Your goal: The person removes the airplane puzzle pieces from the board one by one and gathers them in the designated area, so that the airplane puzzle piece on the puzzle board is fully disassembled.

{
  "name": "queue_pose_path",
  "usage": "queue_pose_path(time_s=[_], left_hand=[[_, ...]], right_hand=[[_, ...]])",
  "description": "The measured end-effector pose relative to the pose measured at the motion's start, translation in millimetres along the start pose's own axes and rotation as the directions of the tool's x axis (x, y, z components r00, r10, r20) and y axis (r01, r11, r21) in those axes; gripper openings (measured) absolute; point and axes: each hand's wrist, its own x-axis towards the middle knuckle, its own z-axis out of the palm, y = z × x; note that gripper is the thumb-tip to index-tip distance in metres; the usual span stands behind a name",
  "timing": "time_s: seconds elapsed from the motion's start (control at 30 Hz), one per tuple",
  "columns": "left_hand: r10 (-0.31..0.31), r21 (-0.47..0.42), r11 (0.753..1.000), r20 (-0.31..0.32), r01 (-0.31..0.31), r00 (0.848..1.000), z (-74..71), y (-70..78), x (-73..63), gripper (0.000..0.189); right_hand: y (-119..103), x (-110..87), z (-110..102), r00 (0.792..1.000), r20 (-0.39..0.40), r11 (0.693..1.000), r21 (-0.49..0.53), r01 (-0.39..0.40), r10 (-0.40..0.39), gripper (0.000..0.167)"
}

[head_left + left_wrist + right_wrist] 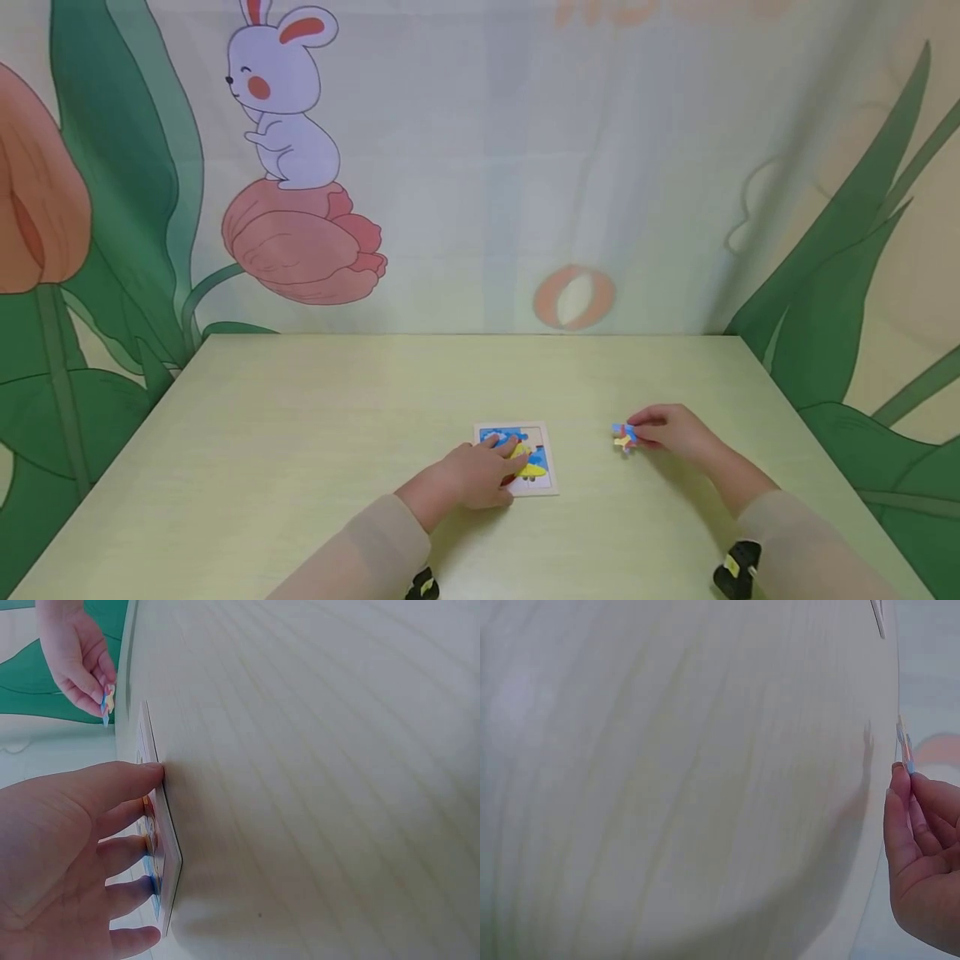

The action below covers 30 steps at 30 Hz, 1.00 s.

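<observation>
A small jigsaw puzzle (545, 479) in a pale frame lies flat on the table. Blue and yellow pieces show inside it, and part of its tray is bare. My left hand (474, 477) rests on its left side with spread fingers, hiding part of the picture; in the left wrist view those fingers (124, 855) touch the puzzle's face and the thumb its frame. To the right of the frame, my right hand (678, 433) pinches a blue, yellow and red puzzle piece (622, 437) between thumb and fingers. The right wrist view shows that piece edge-on, held above the tabletop.
The pale wooden table (315, 400) reaches back to a printed curtain (450, 167) with a rabbit and flowers. Black devices (738, 570) are strapped at both wrists.
</observation>
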Motion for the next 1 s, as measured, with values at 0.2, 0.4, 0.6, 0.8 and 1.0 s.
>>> queue_pose_path(time_s=[0.2, 0.4, 0.6, 0.8, 1.0], left_hand=[[-0.005, 0.008, 1.0, 0.007, 0.005, 1.0, 0.7, -0.7, -1.5, 0.06], [-0.001, -0.007, 1.0, -0.006, 0.001, 1.0, -1.9, -0.7, -2.8, 0.058], [0.005, -0.021, 1.0, 0.006, -0.005, 1.0, -4.8, 0.5, -4.0, 0.059], [0.017, -0.038, 0.999, -0.001, -0.017, 1.0, -7.2, -2.4, -6.2, 0.059], [0.036, -0.06, 0.998, -0.017, -0.037, 0.999, -6.7, -4.3, -6.4, 0.058]], right_hand=[[6, -0.6, -5, 1.0, 0.005, 1.0, -0.012, -0.004, 0.004, 0.025], [12, -0.9, -14, 1.0, 0.002, 1.0, -0.022, 0.001, -0.001, 0.025], [16, -2.3, -22, 1.0, 0.007, 1.0, -0.027, 0.003, -0.003, 0.027], [20, -2.2, -27, 1.0, -0.012, 0.998, -0.07, -0.003, 0.002, 0.027], [29, 0.3, -32, 1.0, -0.024, 0.997, -0.073, -0.017, 0.015, 0.027]])
